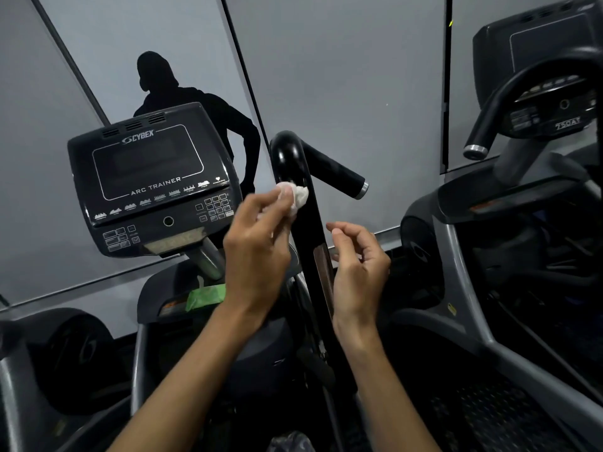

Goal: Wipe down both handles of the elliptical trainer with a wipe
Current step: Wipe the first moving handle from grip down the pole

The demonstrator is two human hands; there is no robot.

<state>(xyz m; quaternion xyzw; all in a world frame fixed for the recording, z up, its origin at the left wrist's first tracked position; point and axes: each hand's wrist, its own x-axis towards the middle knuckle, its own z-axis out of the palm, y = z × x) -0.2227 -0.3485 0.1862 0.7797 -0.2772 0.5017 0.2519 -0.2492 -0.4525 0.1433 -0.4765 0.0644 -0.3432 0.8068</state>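
1. L hand (257, 252) is raised, fingers curled round a crumpled white wipe (298, 195), pressing it vs. the glossy black handle (295, 177) just below its top bend.
2. R hand (359, 269) is just beside the same handle's upright, on its right. Fingers loosely curled, holding nothing. Thumb and forefinger tips are close together but not on the bar; can't tell if the palm edge touches it.
3. The handle rises from the machine's base, curves over at the top, then sticks out to the right as a stub grip with a silver end cap (363, 190).
4. Console (150, 181) sits left of the handle, marked "CYBEX" and "ARC TRAINER". Screen dark, keypad rows along the bottom edge.
5. Green wipe pack (205, 296) lies on the machine's shroud below the console, behind the L forearm.
6. Second trainer (538, 125) stands at right w/ its own console and a curved black handle.
7. Grey wall panels (359, 76) behind; a dark silhouette of a person (182, 102) shows above the console.
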